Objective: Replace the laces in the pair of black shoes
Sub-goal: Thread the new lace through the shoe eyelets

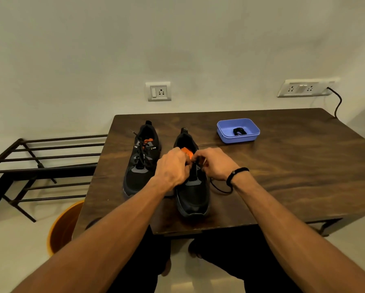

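Two black shoes stand on the brown table [283,166], heels toward the wall. The left shoe [140,163] is laced, its lace ends loose near the collar. Over the tongue of the right shoe [193,193], my left hand [173,168] and my right hand [215,163] meet and pinch its black lace [219,188]. A loop of that lace trails onto the table under my right wrist. The fingertips and upper eyelets are hidden by my hands. A coiled black lace [238,131] lies in the blue tray [226,134] at the back right.
A black metal rack [36,166] stands left of the table. An orange bucket [61,227] sits on the floor by the table's front left corner. Wall sockets [158,91] and a black cable [336,102] are behind the table.
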`<state>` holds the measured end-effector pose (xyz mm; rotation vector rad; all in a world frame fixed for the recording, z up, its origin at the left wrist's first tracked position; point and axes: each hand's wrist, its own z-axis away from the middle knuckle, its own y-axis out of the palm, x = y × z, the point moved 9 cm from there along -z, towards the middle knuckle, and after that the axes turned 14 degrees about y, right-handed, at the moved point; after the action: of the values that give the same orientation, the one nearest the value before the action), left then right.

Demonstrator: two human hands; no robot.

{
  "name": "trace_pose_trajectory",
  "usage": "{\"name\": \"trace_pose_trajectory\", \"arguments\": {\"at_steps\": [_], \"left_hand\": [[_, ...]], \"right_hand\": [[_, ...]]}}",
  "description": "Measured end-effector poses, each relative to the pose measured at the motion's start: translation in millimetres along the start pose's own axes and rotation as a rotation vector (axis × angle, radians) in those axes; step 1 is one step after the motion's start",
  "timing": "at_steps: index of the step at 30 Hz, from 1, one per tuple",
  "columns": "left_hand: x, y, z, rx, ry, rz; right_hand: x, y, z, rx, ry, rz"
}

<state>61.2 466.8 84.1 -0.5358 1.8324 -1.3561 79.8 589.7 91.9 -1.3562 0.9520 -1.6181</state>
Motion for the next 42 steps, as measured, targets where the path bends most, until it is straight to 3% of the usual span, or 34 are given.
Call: {"name": "trace_pose_trajectory", "arguments": {"at_steps": [11, 18, 23, 26, 33, 36, 39, 42], "left_hand": [[27.0, 40.0, -12.0, -0.003, -0.223, 0.322], [19.8, 29.4, -5.4, 0.014, -0.231, 0.275], [17.5, 21.1, -1.2, -0.048, -0.233, 0.207], [20.5, 22.5, -2.4, -0.034, -0.225, 0.238], [25.8, 34.5, -8.8, 0.045, -0.186, 0.286], [18.3, 25.1, -6.2, 0.111, -0.136, 0.196], [17.8, 15.2, -3.3, 0.137, -0.105, 0.137], [19.4, 13.0, 0.7, 0.190, -0.089, 0.164]], "right_hand": [[-13.4, -2.9, 1.8, -0.011, 0.057, -0.142], [-14.3, 1.9, 3.4, -0.038, 0.052, -0.154], [-16.7, 0.2, 7.4, -0.155, 0.120, -0.250], [-13.8, -2.8, 6.1, -0.222, 0.104, -0.194], [1.4, 4.4, 8.2, -0.133, 0.060, -0.051], [5.8, 8.9, 9.5, -0.094, 0.039, 0.084], [-24.9, -17.7, -4.6, -0.249, 0.160, 0.174], [-82.1, -47.4, -9.3, -0.361, 0.399, 0.068]]}}
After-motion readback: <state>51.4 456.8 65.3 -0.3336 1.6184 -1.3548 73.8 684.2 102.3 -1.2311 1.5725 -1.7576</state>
